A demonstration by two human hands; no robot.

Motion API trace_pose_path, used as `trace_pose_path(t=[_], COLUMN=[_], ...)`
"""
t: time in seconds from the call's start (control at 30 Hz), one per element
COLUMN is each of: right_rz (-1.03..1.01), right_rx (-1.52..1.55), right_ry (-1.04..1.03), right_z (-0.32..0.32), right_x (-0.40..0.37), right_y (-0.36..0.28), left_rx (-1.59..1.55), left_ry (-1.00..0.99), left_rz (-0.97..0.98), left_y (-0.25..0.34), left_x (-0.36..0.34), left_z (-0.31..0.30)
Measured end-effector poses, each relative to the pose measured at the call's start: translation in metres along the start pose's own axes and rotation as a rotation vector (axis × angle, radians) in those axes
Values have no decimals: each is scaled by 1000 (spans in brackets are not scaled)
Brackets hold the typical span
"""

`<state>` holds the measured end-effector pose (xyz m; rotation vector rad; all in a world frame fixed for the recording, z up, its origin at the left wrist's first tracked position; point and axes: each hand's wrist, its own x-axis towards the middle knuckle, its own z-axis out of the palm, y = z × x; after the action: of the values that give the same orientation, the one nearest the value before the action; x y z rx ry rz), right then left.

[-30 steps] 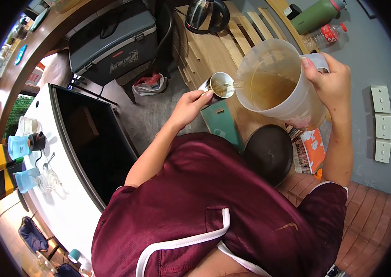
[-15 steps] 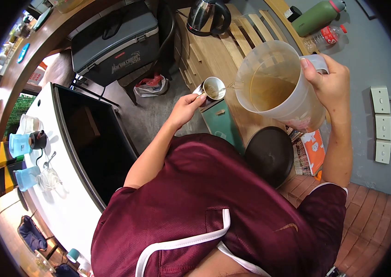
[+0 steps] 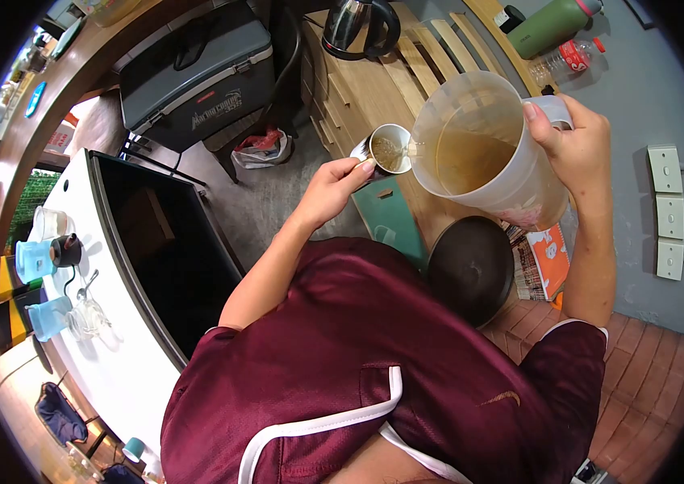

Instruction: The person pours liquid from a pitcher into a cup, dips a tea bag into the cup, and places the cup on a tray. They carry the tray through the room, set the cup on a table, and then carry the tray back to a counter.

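My right hand (image 3: 572, 153) is closed round the handle of a large translucent plastic pitcher (image 3: 519, 189), which is tilted to the left. Brown liquid (image 3: 475, 161) stands inside it, and a thin stream runs from its spout. My left hand (image 3: 334, 189) grips a small white mug (image 3: 394, 137) by its handle, the mug's rim right at the spout. Some light brown liquid is in the mug, its surface stirred up by the stream.
On the wooden bench below stand an electric kettle (image 3: 358, 31) and a dark round pan (image 3: 471, 270). A green bottle (image 3: 548, 31) and a plastic bottle (image 3: 572, 58) are by the wall. A large cooler box (image 3: 197, 77) stands beyond a white counter (image 3: 108, 371).
My left hand has brought the mug right and slightly up, close against the pitcher's spout. More liquid shows in the mug. The pitcher has hardly moved.
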<state>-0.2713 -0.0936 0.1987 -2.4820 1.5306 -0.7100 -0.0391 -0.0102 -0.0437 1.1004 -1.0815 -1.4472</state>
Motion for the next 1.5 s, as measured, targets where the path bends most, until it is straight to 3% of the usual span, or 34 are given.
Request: trace_pose_path(t=[0.5, 0.77, 1.0, 1.13, 1.2, 1.33, 1.4, 1.5], right_rz=[95, 348, 368, 417, 509, 575, 532, 503], right_rx=[105, 418, 474, 490, 653, 773, 560, 547], right_ry=[93, 347, 500, 587, 732, 766, 855, 1020], right_z=[10, 33, 51, 82, 104, 152, 172, 201], right_x=[-12, -48, -77, -98, -110, -139, -149, -156], right_y=[15, 83, 100, 142, 154, 181, 190, 208], left_rx=[-86, -180, -249, -222, -179, -197, -172, -172], left_ry=[-2, 30, 64, 71, 79, 91, 95, 104], left_rz=[-14, -7, 35, 45, 32, 26, 25, 16], left_y=[-10, -17, -22, -14, -12, -10, -9, -7], left_x=[-1, 2, 5, 1, 0, -5, -6, -9], left_z=[-8, -11, -15, -16, -17, -16, -14, -10])
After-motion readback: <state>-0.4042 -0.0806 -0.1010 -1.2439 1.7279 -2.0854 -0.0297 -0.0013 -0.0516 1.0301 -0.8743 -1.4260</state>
